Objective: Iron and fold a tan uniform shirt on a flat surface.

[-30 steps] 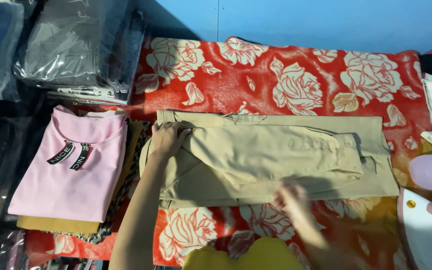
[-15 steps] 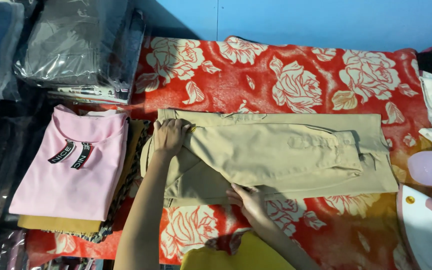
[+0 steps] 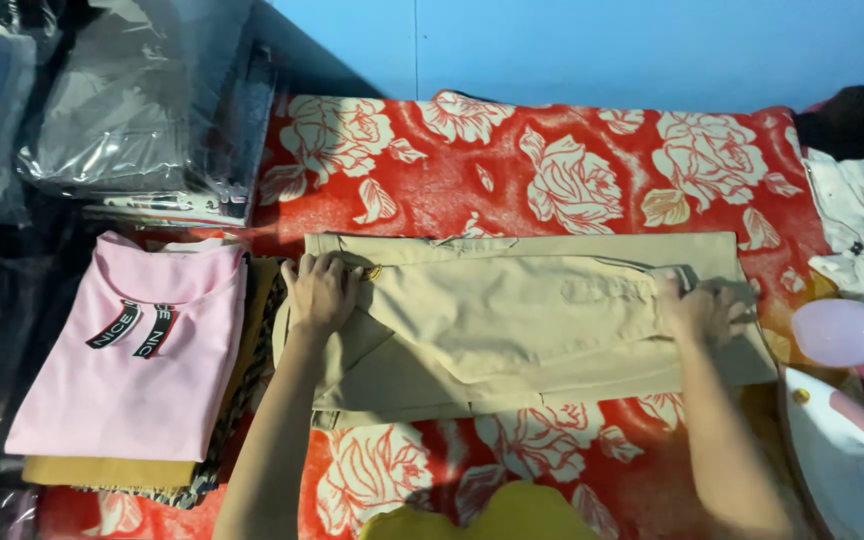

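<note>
A folded pink shirt (image 3: 137,360) is stacked at the left, clear-wrapped garment packs (image 3: 142,120) are piled above it, and a white-and-pink iron (image 3: 847,460) is set at the right.

Both bare arms outstretched, left hand (image 3: 320,292) and right hand (image 3: 697,310) flat, palms down, well apart.

Under your hands, matt beige cloth trousers (image 3: 512,320), fuzzy red floral blanket (image 3: 552,170), glossy clear plastic bags (image 3: 122,130) far left, smooth plastic iron (image 3: 847,455) near right
</note>
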